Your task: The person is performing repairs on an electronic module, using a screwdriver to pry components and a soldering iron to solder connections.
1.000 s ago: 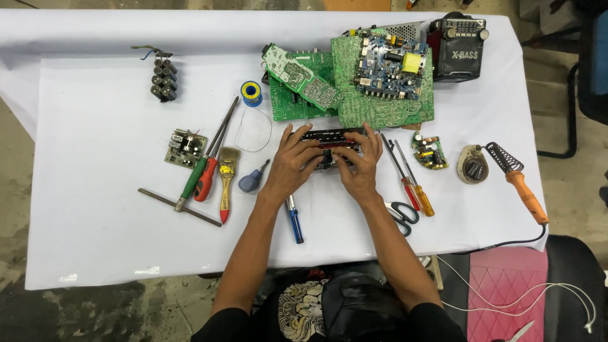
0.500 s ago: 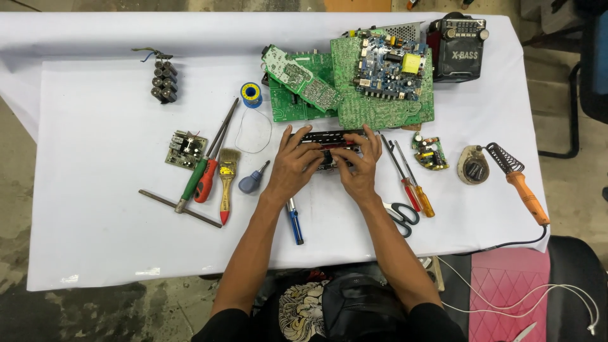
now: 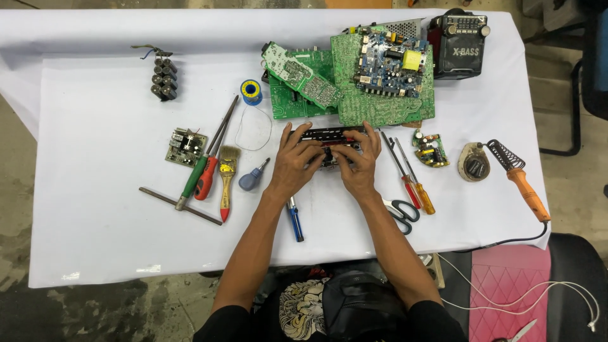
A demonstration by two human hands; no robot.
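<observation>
My 2 hands, left hand and right hand, grip the black panel, lying left-to-right between them.

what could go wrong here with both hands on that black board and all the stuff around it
The long black circuit board sits against the pile of green circuit boards; a slip of the left hand or right hand could knock them. The orange-handled soldering iron lies near the table edge, and its cord hangs off.
</observation>
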